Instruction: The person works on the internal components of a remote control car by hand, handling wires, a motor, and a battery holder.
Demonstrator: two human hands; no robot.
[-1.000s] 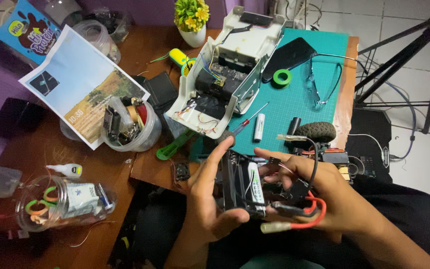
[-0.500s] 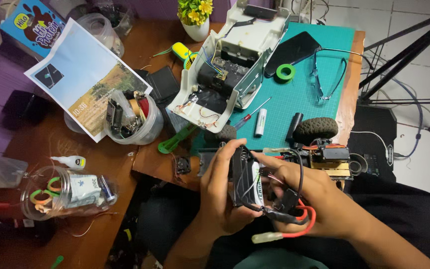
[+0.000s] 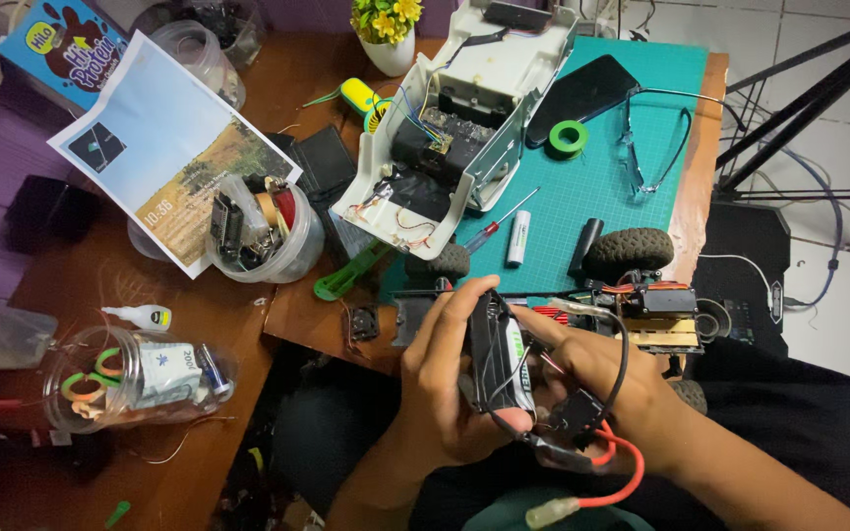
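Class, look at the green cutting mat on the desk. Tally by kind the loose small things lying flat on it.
Black phone: 1
Green tape roll: 1
Glasses: 1
Screwdriver: 1
White cylindrical cell: 1
Black cylinder: 1
Total: 6

Both hands grip black battery holder [image 3: 500, 352] (red wires).

Chassis [image 3: 641, 310] close beyond battery holder [image 3: 499, 354]

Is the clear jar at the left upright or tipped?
Tipped: the clear jar lies on its side on the wooden table, its contents spread lengthwise.
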